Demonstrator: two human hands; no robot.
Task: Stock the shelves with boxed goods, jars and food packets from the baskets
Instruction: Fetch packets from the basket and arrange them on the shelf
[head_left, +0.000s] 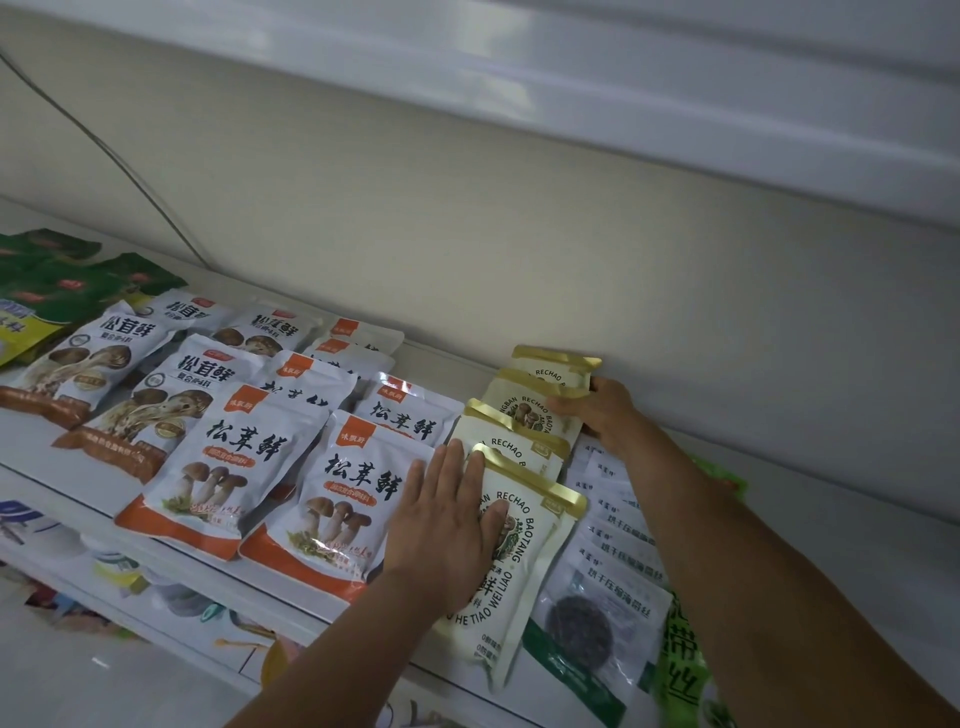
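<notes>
Several cream packets with gold tops lie in an overlapping row on the white shelf (447, 358). My left hand (444, 525) lies flat with straight fingers on the front cream packet (524, 566), pressing it down. My right hand (602, 410) reaches to the back of the row and holds the rear cream packets (550, 374) at their right edge, thumb on top, close to the back wall.
White and orange mushroom packets (343, 493) fill the shelf left of the row, with brown-trimmed packets (83, 358) and green ones (62, 280) further left. Clear seaweed packets (608, 587) lie under my right forearm. A shelf overhangs above; a lower shelf (156, 587) holds more goods.
</notes>
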